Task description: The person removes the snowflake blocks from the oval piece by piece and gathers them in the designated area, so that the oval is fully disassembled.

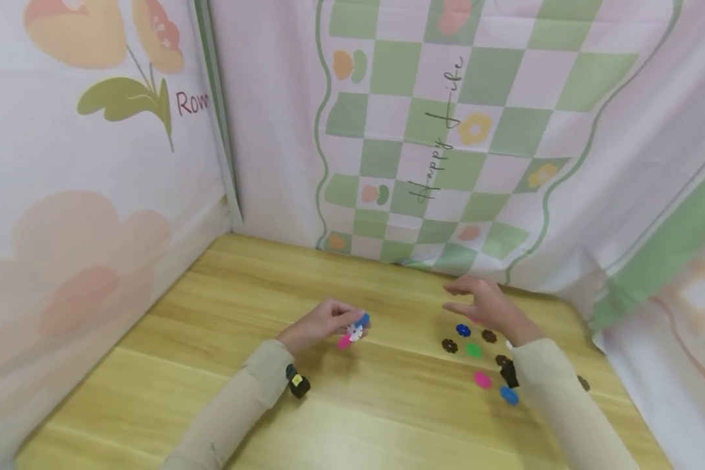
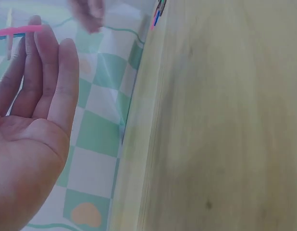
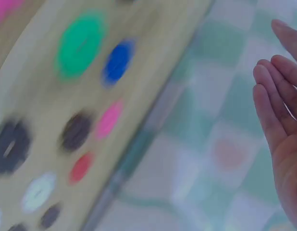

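Note:
My left hand pinches a small cluster of notched plastic discs, the kind that slot together. In it I see a white disc, a blue disc and a pink disc. The left wrist view catches the pink one edge-on at the fingertips, with a pale disc crossing it. Farther right, my right hand is raised over the loose discs, thumb and fingers apart, nothing between them. Beneath and around it lie a dark blue disc, a green disc, a red disc and several brown ones.
The discs are spread on the right part of the wooden table, with another pink disc and a lighter blue disc nearer me. A checked curtain hangs along the far edge; a floral cloth borders the left side.

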Available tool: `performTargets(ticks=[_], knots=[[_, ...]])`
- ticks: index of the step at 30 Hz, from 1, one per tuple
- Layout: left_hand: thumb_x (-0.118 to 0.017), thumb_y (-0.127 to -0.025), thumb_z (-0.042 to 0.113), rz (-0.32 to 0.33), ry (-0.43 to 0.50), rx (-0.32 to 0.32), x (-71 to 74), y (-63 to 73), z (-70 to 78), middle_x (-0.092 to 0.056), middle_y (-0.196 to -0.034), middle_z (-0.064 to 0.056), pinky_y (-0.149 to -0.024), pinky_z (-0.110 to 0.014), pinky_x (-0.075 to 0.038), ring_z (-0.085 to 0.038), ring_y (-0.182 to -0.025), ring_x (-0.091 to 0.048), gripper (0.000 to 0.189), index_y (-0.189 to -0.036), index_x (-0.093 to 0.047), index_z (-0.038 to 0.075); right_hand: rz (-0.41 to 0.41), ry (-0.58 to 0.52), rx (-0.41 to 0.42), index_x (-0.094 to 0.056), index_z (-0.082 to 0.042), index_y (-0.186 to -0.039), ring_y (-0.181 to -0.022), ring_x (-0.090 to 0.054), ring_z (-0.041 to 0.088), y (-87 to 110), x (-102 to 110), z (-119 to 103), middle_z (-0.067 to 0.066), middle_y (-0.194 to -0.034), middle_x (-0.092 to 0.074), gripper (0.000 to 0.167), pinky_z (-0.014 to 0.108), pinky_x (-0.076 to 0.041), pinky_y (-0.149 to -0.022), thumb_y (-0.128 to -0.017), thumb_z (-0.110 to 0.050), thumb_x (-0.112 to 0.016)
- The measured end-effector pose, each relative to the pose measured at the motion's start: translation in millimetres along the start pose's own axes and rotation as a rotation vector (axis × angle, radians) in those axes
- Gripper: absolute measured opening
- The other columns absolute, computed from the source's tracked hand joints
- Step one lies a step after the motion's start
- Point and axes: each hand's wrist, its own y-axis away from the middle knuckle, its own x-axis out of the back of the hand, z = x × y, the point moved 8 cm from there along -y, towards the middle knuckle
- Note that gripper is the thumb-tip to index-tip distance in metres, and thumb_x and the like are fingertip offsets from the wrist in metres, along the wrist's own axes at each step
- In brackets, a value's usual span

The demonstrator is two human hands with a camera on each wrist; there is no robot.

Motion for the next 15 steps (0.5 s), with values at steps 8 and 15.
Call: performTargets(ticks=[8,15], knots=[[-0.053,-0.112,0.038,-0.006,0.06,0.004,-6.1,-4.0,1.7,-0.065,-0.135,-0.035,-0.1,-0.031,-0.061,-0.013,-0.108,-0.074,0.053,-0.133,-0.064,-0.01,0.065,-0.05,0.306,-0.077,-0.004,-0.12,-0.108,-0.076,0.03,-21.4,-15,-106,0.012,-0.118,-0.079,0.039,0.047,-0.064,-0.092,-0.086,-0.018,-0.089],[-0.047,-0.114,0.037,-0.013,0.057,-0.028,-9.3,-4.8,4.3,-0.072,-0.128,-0.021,-0.107,-0.038,-0.058,-0.013,-0.111,-0.072,0.056,-0.133,-0.061,-0.013,0.172,-0.037,0.483,-0.078,-0.003,-0.114,-0.101,-0.077,0.024,-23.5,-31,-162,0.01,-0.111,-0.079,0.042,0.037,-0.066,-0.087,-0.079,-0.02,-0.094]])
